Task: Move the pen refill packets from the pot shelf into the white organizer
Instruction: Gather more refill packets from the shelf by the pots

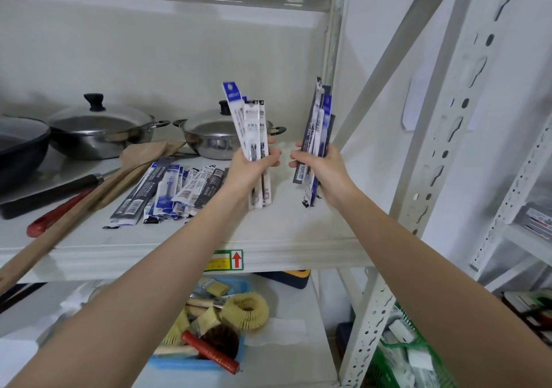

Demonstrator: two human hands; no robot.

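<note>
head view: left hand [249,168] and right hand [321,169] each grip a packet bundle upright above the shelf's [283,232] front edge; best squared up before carrying.

Two upright bunches of long, thin plastic pen refill packets, one mostly white and blue [254,136] on the left, one darker navy [318,136] on the right, are held above the pale metal pot shelf [283,226]. More packets [176,190] lie fanned flat on it, to the left.
</note>
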